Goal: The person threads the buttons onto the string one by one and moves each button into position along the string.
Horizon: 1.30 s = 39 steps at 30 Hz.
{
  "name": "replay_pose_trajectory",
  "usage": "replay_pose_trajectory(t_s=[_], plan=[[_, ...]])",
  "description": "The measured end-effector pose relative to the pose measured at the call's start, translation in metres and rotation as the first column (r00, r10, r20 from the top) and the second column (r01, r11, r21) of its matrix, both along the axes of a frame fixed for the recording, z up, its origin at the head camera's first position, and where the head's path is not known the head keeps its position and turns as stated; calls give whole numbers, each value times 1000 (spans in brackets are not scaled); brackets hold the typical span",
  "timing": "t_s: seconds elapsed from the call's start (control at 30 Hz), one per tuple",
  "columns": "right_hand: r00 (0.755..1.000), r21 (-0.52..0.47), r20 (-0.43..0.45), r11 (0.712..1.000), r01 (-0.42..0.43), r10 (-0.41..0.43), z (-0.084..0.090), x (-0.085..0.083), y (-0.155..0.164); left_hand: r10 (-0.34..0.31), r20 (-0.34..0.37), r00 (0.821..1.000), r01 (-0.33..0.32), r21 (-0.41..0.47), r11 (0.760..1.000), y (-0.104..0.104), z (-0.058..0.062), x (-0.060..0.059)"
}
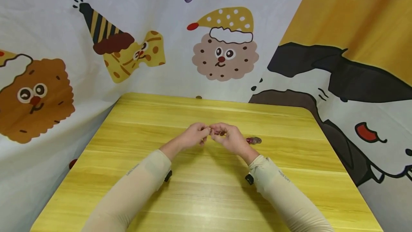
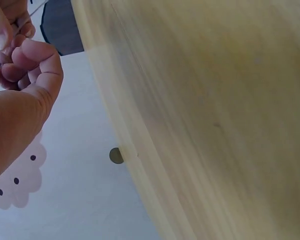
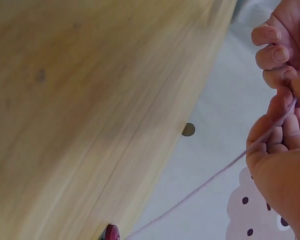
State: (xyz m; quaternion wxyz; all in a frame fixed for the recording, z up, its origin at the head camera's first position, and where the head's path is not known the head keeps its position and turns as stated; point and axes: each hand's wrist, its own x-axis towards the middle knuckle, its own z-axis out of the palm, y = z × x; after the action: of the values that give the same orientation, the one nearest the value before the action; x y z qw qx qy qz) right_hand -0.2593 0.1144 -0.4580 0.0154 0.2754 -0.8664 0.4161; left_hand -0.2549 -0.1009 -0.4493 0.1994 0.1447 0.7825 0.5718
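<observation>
Over the far middle of the table, my left hand and right hand meet at their fingertips. A thin pinkish cord runs from the pinched fingertips past my right palm and down toward a dark red, shiny piece. Both hands pinch at the cord's upper part, with the fingers curled; its very end is hidden between them. Some dark red shows under the right hand's fingers in the head view. On the table just right of that hand lies a small red and greyish bundle.
The yellow wood-grain table has rounded far corners. Behind it hangs a white curtain printed with cartoon figures. A dark band with a small black device shows under the right sleeve, and another device under the left.
</observation>
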Motion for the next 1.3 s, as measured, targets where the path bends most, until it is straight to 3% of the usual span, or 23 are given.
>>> replay_pose_trajectory(t_s=[0.13, 0.33, 0.53, 0.6, 0.73, 0.8, 0.87, 0.93, 1.13, 1.3], plan=[[1000, 14, 7, 1000, 27, -27, 1, 1, -3, 17, -20, 1000, -17, 2, 1000, 1, -2, -1], [992, 106, -106, 991, 76, -65, 1, 0, -2, 47, -67, 997, -49, -31, 998, -1, -6, 0], [993, 199, -110, 978, 57, -35, -5, -14, 37, 83, -189, 978, -109, -133, 985, -4, -11, 3], [996, 249, -74, 966, 64, -47, -8, -18, 56, 69, -279, 958, -135, -223, 965, -5, -14, 3], [996, 330, -21, 940, 85, -83, -17, -26, 91, 31, -464, 886, -237, -395, 887, -7, -19, 4], [996, 353, -11, 932, 87, -89, -20, -30, 103, 18, -517, 856, -281, -436, 855, -8, -21, 4], [995, 362, 12, 928, 84, -95, -23, -33, 113, 17, -534, 845, -298, -446, 844, -10, -23, 3], [994, 375, 28, 923, 84, -102, -25, -35, 119, 16, -539, 842, -304, -451, 839, -12, -25, 2], [990, 389, 69, 917, 88, -124, -28, -38, 132, 28, -517, 856, -311, -469, 827, -18, -28, -2], [979, 339, 157, 938, 70, -130, -28, -39, 135, 24, -500, 866, -299, -477, 826, -21, -28, -2]])
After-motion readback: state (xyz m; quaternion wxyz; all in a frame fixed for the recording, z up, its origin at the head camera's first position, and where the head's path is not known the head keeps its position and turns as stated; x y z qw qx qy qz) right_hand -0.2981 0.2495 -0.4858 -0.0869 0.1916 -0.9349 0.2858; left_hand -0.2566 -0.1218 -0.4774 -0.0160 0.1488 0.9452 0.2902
